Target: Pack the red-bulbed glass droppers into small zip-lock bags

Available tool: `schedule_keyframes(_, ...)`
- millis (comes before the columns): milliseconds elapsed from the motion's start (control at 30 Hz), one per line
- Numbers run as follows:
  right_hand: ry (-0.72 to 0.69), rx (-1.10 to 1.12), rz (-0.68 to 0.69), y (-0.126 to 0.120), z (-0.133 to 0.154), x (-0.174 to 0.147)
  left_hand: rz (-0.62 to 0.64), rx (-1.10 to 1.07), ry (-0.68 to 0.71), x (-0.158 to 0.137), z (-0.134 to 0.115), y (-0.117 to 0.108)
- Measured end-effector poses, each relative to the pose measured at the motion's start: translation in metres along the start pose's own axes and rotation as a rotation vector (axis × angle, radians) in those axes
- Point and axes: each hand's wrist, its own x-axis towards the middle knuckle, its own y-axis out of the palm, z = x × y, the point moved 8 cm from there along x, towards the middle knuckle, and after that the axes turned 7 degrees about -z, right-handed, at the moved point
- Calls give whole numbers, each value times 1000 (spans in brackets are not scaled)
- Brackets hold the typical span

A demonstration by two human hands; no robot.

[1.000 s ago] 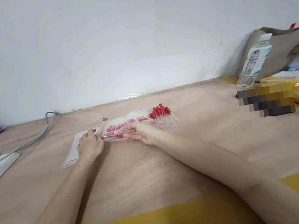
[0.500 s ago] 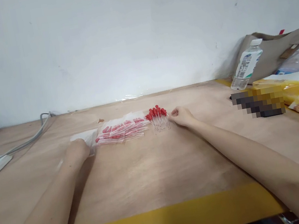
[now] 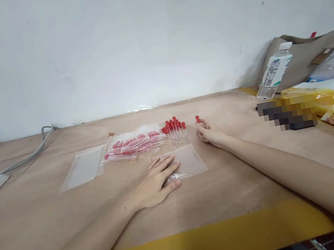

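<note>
My left hand (image 3: 159, 182) lies flat with fingers spread on a clear plastic bag (image 3: 191, 160), covering its left part. Between the fingertips of my right hand (image 3: 212, 132) a dropper with a red bulb (image 3: 197, 118) is held upright, bulb on top. Just left of it, a group of droppers (image 3: 175, 128) with red bulbs and thin clear stems lies on the table. Farther left is a pile of clear bags with red-bulbed droppers inside (image 3: 134, 142). A stack of flat clear bags (image 3: 84, 167) rests beyond my left forearm.
Brown paper with yellow tape along its front edge covers the table (image 3: 230, 191). At the right are a plastic bottle (image 3: 274, 73), a yellow pack (image 3: 326, 94) and a blurred dark object (image 3: 302, 122). A grey cable (image 3: 30, 157) runs at the left; a wall stands behind.
My left hand has moved right from the stack of bags, and one bag now lies under it in front of the droppers. My right hand has taken a dropper slightly right of the group.
</note>
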Motion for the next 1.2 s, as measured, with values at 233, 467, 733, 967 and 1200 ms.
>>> schedule_keyframes(233, 144, 358, -13, -25, 2, -50, 34, -127, 239, 1, -21, -1)
schedule_keyframes(467, 203, 423, -15, -26, 5, -53, -358, 16, 257, 1, -18, -28)
schedule_keyframes(733, 164, 336, -39, -27, 2, -52, -207, 37, 26, 2, -23, -15)
schedule_keyframes(967, 177, 339, 12, -24, 3, -50, 15, -277, 324, 3, -21, -14)
schedule_keyframes(1200, 187, 389, -23, -23, 5, -56, -202, -25, -79, -2, -19, -14)
